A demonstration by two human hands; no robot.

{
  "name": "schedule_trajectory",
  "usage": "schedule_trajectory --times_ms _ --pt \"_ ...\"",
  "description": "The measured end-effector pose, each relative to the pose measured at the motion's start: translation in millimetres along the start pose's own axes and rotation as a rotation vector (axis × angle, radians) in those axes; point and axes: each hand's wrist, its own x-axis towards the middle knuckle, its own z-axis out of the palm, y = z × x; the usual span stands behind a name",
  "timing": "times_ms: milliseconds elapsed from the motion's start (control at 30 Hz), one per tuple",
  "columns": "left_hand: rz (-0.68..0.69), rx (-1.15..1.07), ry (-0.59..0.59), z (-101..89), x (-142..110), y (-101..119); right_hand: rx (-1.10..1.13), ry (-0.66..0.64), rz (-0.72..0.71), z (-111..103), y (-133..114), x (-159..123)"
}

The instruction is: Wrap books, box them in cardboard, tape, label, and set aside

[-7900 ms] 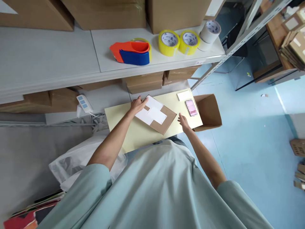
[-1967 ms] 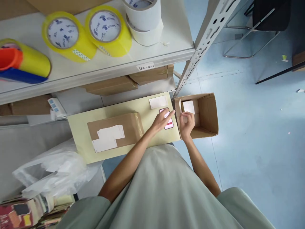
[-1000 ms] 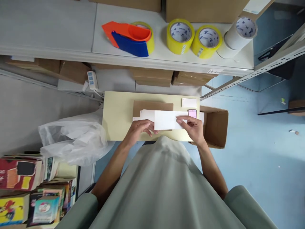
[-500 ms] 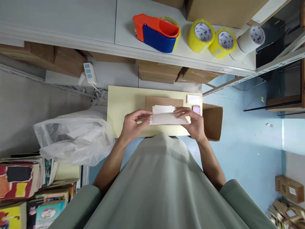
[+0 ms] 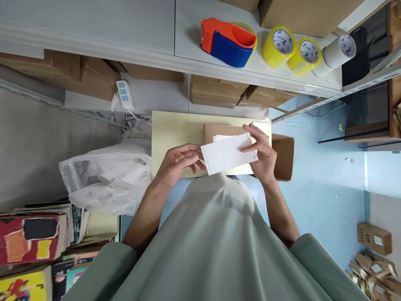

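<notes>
A white paper sheet (image 5: 227, 155) with small print along its edges is held up at a tilt, right side higher. My right hand (image 5: 262, 155) grips its right end, one finger lying across the face and the others behind the upper corner. By the left edge is my left hand (image 5: 179, 164), fingers apart and curled slightly; it holds nothing, though a fingertip may touch the sheet. Underneath, a flat cardboard box (image 5: 209, 130) rests on a pale yellow board (image 5: 175, 125). Another white paper (image 5: 219, 137) on the box is mostly hidden by the held sheet.
An orange and blue tape dispenser (image 5: 230, 44) and yellow tape rolls (image 5: 278, 47) stand on the grey shelf (image 5: 109, 25) ahead. An open carton (image 5: 283, 156) is right of the board, a plastic bag (image 5: 106, 179) left. Stacked books (image 5: 29, 242) lie lower left.
The sheet has turned from low and nearly level to tilted, its face toward me. My left hand has let go of its left end. The view has shifted slightly left.
</notes>
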Motion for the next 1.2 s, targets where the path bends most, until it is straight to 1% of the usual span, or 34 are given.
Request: schedule_trajectory --times_ms 200,300,500,700,800,900,967,1000,1133,1200 --pt "-0.024 0.069 -0.137 3.6 -20 10 -0.069 0.058 -0.02 8 -11 -1" --pt "-0.021 0.091 -0.163 5.8 -27 16 -0.099 0.08 -0.034 11 -14 0" --pt "-0.03 0.112 -0.111 5.0 -28 21 -0.069 0.065 0.013 17 -17 3" --pt "-0.029 0.117 -0.095 4.6 -24 20 -0.162 0.092 -0.067 17 -12 6" --pt "-0.015 0.119 -0.094 9.3 -20 19 -0.148 0.094 -0.068 13 -8 7" --pt "0.009 0.126 -0.087 18.5 -15 18 -0.111 0.086 -0.055 6 1 9" --pt "0.025 0.14 -0.072 26.8 -11 17 -0.108 0.036 -0.026 0 9 11" --pt "0.034 0.148 -0.061 31.5 -8 17 -0.118 -0.013 -0.008 -4 13 11" --pt "0.062 0.201 -0.022 52.4 5 15 -0.112 -0.294 0.04 -21 25 13" --pt "0.079 0.247 -0.004 64.4 12 15 -0.043 -0.363 0.049 -32 23 13"
